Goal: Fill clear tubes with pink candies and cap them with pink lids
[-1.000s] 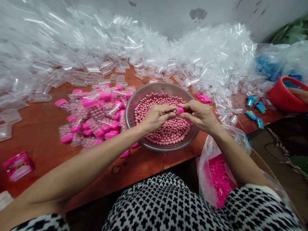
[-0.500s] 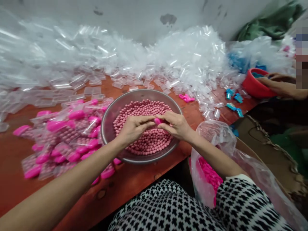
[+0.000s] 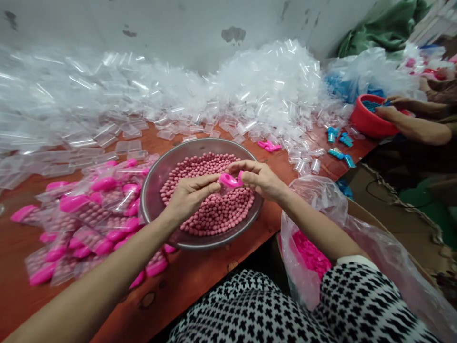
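A metal bowl (image 3: 157, 176) full of small pink balls (image 3: 210, 209) stands on the red-brown table. Above it my left hand (image 3: 189, 195) and my right hand (image 3: 262, 180) meet on one small case with a bright pink cap (image 3: 229, 180). My left fingers pinch its left end, and my right fingers grip the cap end. Filled cases with pink caps (image 3: 93, 209) lie heaped to the left of the bowl.
A big heap of empty clear cases (image 3: 200, 95) runs along the wall. A clear bag of pink caps (image 3: 310, 255) hangs at the table edge by my lap. At the far right another person's hands (image 3: 392, 107) reach into a red bowl (image 3: 367, 125); blue-capped cases (image 3: 339, 140) lie nearby.
The view has swung right and the bowl now sits further left. The pink cap shows more plainly between my fingers. The other person's hands have come into view at the red bowl.
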The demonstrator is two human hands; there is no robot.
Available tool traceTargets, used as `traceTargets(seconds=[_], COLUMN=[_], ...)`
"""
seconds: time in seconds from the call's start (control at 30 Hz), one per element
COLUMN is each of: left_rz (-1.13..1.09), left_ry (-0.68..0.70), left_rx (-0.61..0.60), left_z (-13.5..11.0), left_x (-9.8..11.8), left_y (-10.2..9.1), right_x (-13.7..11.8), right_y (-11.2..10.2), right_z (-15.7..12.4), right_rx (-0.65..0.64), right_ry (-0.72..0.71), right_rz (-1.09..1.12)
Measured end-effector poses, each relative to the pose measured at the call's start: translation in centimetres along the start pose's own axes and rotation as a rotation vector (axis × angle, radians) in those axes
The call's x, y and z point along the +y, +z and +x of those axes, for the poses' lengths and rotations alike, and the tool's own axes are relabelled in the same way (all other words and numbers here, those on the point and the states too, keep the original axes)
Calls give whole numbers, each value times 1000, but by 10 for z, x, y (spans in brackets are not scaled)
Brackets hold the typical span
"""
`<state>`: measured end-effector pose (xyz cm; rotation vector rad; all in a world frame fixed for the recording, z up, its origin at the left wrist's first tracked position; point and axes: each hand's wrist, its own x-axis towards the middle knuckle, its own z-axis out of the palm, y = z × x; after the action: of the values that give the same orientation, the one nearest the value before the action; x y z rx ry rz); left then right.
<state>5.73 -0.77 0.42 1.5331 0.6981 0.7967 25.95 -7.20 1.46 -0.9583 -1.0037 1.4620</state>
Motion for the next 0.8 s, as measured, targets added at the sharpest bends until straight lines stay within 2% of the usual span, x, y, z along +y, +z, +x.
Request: traceTargets(seconds=[0.1, 0.2, 0.43, 0.7, 0.8], left_rz=[89, 103, 71, 72, 28], left_ry=[124, 152, 184, 175, 106], left_rx=[-18, 15, 27, 58, 82], left_z=[0, -1, -4, -2, -2], left_x=[-3, -5, 0, -2, -2], left_y=[0, -1, 0, -1, 1], right_x=[-4, -3, 6, 16, 16], right_y=[8, 15, 33, 41, 45], right_z=[6, 8, 9, 24, 28], right_rx=[-127, -174, -46, 100, 119], right_ry=[239, 347, 206, 274, 323], right_rz=[83, 134, 154, 202, 173])
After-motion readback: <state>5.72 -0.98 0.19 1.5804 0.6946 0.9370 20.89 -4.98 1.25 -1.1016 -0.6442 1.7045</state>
